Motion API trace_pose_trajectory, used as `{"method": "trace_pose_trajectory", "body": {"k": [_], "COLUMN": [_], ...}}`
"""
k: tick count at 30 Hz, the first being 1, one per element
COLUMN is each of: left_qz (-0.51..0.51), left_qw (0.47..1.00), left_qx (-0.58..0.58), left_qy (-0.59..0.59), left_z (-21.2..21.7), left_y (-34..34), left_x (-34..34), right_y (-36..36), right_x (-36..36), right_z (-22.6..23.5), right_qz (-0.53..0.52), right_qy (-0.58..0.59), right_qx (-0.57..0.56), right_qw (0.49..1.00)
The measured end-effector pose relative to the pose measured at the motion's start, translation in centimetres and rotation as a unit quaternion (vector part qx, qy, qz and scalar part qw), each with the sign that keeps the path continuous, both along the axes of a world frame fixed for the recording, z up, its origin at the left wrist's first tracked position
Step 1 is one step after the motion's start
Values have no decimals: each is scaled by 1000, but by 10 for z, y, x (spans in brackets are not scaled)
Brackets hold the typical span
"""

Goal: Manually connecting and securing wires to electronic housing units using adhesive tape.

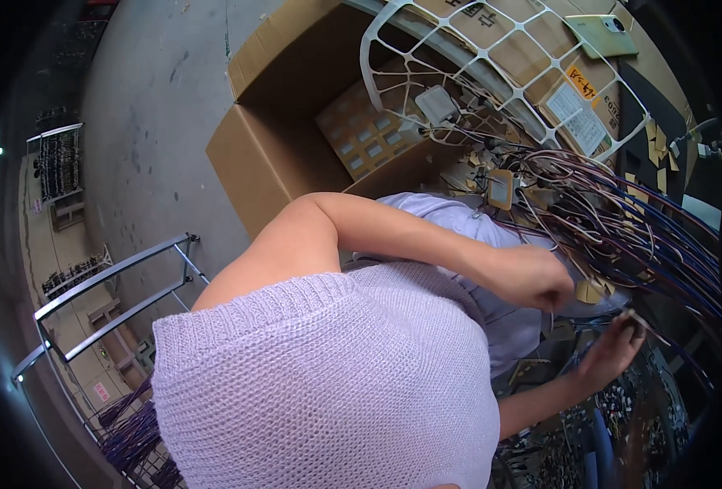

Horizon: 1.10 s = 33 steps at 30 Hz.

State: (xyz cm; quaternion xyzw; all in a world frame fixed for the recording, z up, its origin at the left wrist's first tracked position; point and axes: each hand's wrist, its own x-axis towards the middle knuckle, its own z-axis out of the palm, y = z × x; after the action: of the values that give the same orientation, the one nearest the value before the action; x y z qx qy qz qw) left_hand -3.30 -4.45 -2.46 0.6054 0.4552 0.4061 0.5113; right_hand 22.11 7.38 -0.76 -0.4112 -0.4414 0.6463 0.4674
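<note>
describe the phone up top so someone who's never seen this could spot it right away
Start from the big open cardboard box on the grey floor, then follow the white plastic grid frame that lies across its top toward the upper right. The phone lies flat at the frame's far corner. It is a pale green slab with a camera block at one end, unlike the brown card and paper labels beside it.

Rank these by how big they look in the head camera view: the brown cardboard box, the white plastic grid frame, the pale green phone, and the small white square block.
1. Brown cardboard box
2. White plastic grid frame, which partly overlaps the box
3. Pale green phone
4. Small white square block

The phone and block look close in size, and the fisheye shrinks things near the rim, so their order is unsure.
</note>
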Motion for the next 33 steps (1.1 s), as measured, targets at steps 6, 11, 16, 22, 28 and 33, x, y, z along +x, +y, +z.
{"method": "trace_pose_trajectory", "body": {"k": [6, 11, 16, 22, 28, 33], "left_qz": [3, -4, 40, -1, 20, -32], "left_qw": [991, 994, 991, 998, 998, 972], "left_qx": [127, 103, 116, 47, -58, -233], "left_qy": [-40, -25, -45, -32, -17, -22], "left_z": [24, 25, 20, 36, 24, 46], "left_y": [-5, -3, -6, 1, 4, 12], "left_x": [19, 27, 22, 12, 7, 6], "right_y": [-74, -95, -91, -92, -78, -111], "right_x": [-9, -12, -35, -46, 2, -30], "right_z": [-7, -12, -8, -6, 24, 50], "right_qz": [272, 104, 91, 4, -72, 51], "right_qy": [198, 28, 41, 123, 78, -136], "right_qx": [-91, -61, -61, -21, 32, 18], "right_qw": [937, 992, 993, 992, 994, 989]}}
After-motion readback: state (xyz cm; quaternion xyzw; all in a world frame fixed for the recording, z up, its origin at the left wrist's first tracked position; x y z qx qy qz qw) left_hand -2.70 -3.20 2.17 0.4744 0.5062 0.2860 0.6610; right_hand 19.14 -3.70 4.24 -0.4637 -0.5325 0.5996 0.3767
